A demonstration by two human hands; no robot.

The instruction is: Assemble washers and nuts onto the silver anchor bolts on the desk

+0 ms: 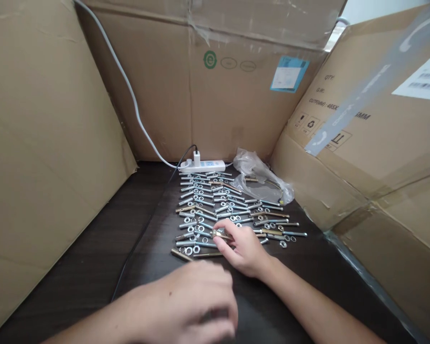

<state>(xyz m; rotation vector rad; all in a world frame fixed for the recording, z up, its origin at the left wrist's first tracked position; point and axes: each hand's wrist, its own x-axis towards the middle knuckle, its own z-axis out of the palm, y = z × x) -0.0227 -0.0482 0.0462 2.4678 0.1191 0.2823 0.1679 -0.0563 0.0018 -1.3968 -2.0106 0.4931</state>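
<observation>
Between the thumb and fingers of my right hand (pixel 241 246) is a brass-coloured bolt (pixel 222 234), with what looks like a nut at its left end. My hand covers the rest of it, just over the near rows of parts. Closer to me, my left hand (pixel 189 303) is smeared by motion. Its fingers curl inward, and whatever they hold, if anything, is hidden. A brass-coloured sleeve (pixel 181 255) and a long brass-coloured rod (pixel 208 255) lie beyond it. Several silver bolts (pixel 206 244), hex nuts (pixel 189 251) and washers (pixel 204 240) spread across the dark table in rough rows.
A white power strip (pixel 215 166) with a plugged-in charger (pixel 197 157) stands behind the rows. A black cable (pixel 138 239) runs down the table's left side. A clear plastic bag (pixel 254 172) holds more parts. Cardboard walls (pixel 157 95) close in the back and both sides.
</observation>
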